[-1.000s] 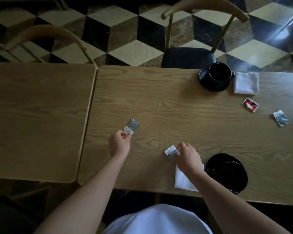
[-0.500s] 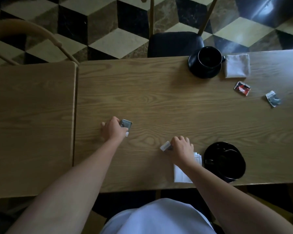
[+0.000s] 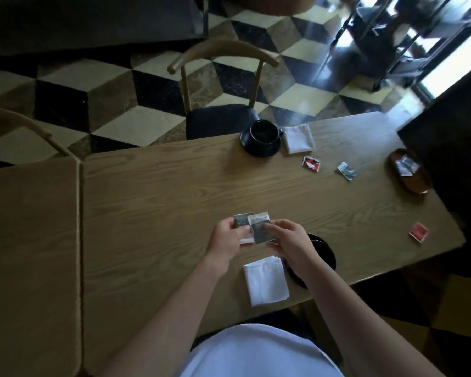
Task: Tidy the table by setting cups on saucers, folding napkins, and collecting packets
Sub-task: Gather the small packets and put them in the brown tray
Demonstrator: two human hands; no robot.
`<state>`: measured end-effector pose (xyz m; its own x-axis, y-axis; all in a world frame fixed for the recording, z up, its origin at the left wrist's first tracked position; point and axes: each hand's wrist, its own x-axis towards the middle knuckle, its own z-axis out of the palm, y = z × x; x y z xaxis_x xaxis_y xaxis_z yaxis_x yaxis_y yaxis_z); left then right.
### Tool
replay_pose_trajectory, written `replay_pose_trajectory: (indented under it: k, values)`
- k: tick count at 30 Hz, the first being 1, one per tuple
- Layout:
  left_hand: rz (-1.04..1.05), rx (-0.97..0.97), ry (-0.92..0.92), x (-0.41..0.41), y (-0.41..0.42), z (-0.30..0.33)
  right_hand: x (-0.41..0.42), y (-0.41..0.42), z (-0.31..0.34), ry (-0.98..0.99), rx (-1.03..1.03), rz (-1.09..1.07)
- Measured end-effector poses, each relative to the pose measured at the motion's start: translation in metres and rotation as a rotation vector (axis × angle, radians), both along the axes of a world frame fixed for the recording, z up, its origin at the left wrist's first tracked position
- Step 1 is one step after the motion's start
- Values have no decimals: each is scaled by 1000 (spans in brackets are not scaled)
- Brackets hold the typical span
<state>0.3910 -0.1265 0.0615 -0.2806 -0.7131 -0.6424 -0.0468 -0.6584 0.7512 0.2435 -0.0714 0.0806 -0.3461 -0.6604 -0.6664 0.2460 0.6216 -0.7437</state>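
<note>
The step in hand looks like packet collecting. The left hand (image 3: 225, 240) and the right hand (image 3: 288, 242) meet above the light oak worktop (image 3: 174, 191), each with its fingers curled round a small grey-and-white foil packet: the left packet (image 3: 239, 220) sits slightly behind, the right packet (image 3: 259, 227) overlaps it in front. Both are lifted clear of the wood, it seems, and are being stacked together.

Cups and napkins appear done: a black cup on a black saucer (image 3: 260, 136) stands at the far edge beside a folded white napkin (image 3: 298, 138), and a second folded white napkin (image 3: 265, 280) lies near the front edge beside another black saucer (image 3: 324, 257), mostly hidden by the right forearm.

Loose packets remain: a red-and-black one (image 3: 310, 162), a crumpled grey one (image 3: 346, 170), and a red one (image 3: 418, 232) near the right edge. A brown wooden tray (image 3: 413, 183) at the far right already holds packets. The next move likely calls for passing both packets into one hand, freeing the other to gather those three.
</note>
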Motion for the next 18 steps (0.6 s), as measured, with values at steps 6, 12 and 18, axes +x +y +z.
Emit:
replay_pose_trajectory:
  k: [6,12,18]
  values:
    - [-83,80,243,-54,9,32,-39,23,23,119,-2,-117]
    - [-126,45,184,-107,8,29,-71,28,32,190,-52,-75]
    - [-88,55,83,-165,-11,12,-146,9,16,188,-17,-11]
